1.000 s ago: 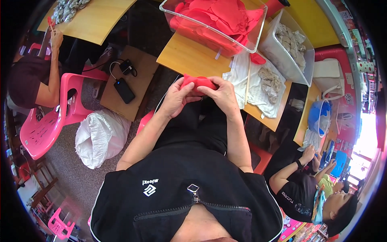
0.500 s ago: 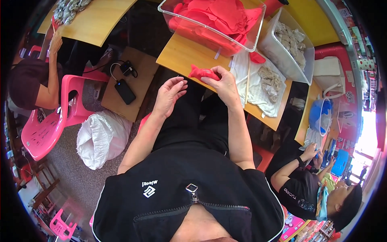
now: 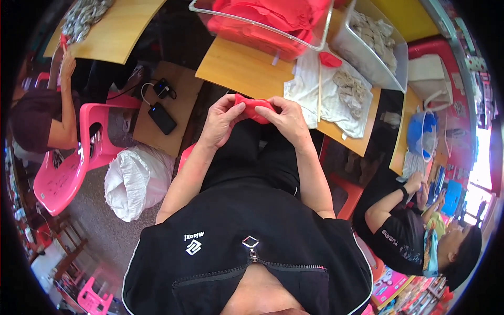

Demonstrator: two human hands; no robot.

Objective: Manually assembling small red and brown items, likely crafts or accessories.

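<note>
My left hand (image 3: 218, 119) and my right hand (image 3: 287, 118) meet above my lap, just off the table's near edge. Between them they pinch a small red fabric piece (image 3: 256, 108), each at one end by thumb and fingers. Part of the piece is hidden behind my fingers. On the wooden table (image 3: 231, 65) beyond lies a white cloth (image 3: 307, 86), with a thin stick (image 3: 319, 94), a beige fabric bundle (image 3: 348, 94) and another red piece (image 3: 330, 60) on it.
A clear bin (image 3: 322, 45) full of red pieces stands at the table's back, beside another bin (image 3: 344, 58) of beige fabric. To my left are a white sack (image 3: 137, 184), a pink chair (image 3: 63, 176) and a black device (image 3: 162, 119). Co-workers sit at both sides.
My left hand has moved right and taken hold of the red piece's free end. My right hand has moved slightly down and left. The view has shifted a little.
</note>
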